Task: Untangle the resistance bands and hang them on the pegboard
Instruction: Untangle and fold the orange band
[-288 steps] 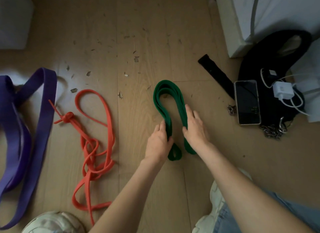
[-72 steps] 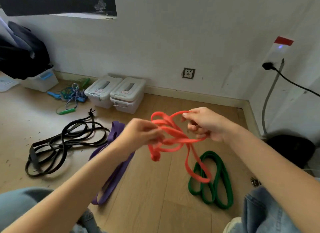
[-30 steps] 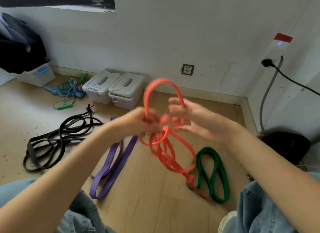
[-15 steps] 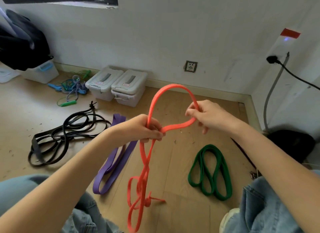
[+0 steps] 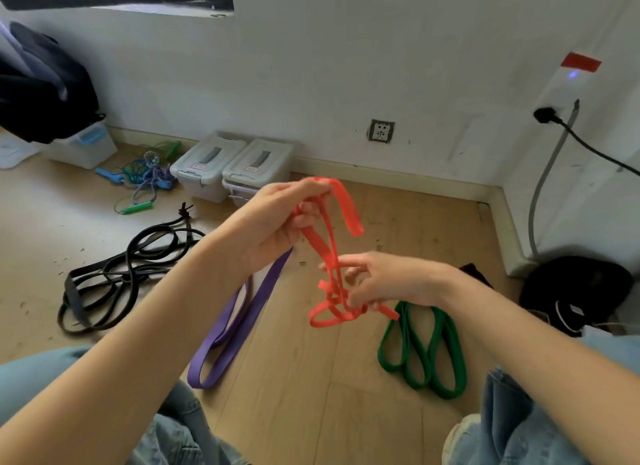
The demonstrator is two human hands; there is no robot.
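Note:
I hold a tangled orange resistance band (image 5: 325, 246) in the air above the wooden floor. My left hand (image 5: 277, 222) grips its upper loop, which folds over my fingers. My right hand (image 5: 377, 281) is lower and pinches the knotted lower part, where small loops stick out. A purple band (image 5: 235, 322) lies flat on the floor under my left forearm. A green band (image 5: 422, 350) lies folded in loops on the floor at the right. A black band (image 5: 117, 270) lies tangled at the left. No pegboard is in view.
Two lidded plastic boxes (image 5: 235, 167) stand against the wall, with a heap of coloured ropes (image 5: 145, 177) to their left. A black bag (image 5: 575, 288) lies in the right corner under a plugged-in cable (image 5: 588, 146). Dark clothes over a bin (image 5: 79, 146) sit far left.
My right hand has dropped from the band's top loop down to the knot. My left hand has risen with the upper loop, and the hanging tail has been gathered up off the floor.

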